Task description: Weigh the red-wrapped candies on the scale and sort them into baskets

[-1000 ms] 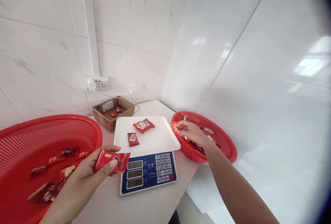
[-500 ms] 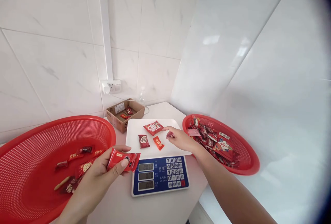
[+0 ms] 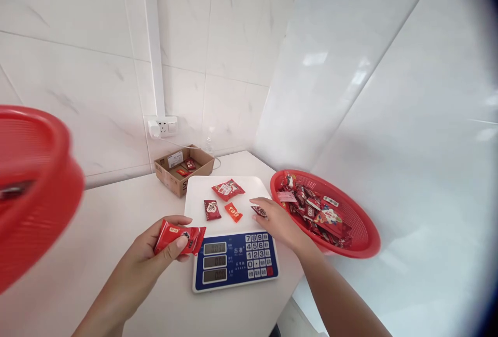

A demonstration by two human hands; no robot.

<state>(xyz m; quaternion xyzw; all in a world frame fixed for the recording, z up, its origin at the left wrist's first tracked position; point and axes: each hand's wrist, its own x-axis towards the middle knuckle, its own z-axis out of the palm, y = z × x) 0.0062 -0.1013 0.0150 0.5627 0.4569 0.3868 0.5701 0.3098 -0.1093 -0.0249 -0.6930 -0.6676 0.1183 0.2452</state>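
Note:
A red wrapped snack packet (image 3: 175,236) is pinched between the thumb and fingers of my left hand (image 3: 155,251), just in front of the scale's left side. My right hand (image 3: 274,217) rests at the right side of the white scale tray (image 3: 198,228), its thumb and fingers around a small dark red packet (image 3: 260,211). On the same tray lie a larger red packet (image 3: 228,190), a dark red packet (image 3: 212,210) and an orange-red candy (image 3: 233,212). The scale's blue keypad panel (image 3: 239,248) faces me.
On the right stands a red basket (image 3: 368,238) holding many packets. At the left edge, a blurred red basket (image 3: 58,181) appears raised above the table. Behind the scale, a cardboard box (image 3: 167,178) holds a few packets. A wall socket (image 3: 167,126) has a plug in it.
The left basket has shifted left and upward, uncovering tabletop. My right hand has lowered its packet toward the tray, fingers closer around it. My left hand keeps its packet. The view has shifted slightly.

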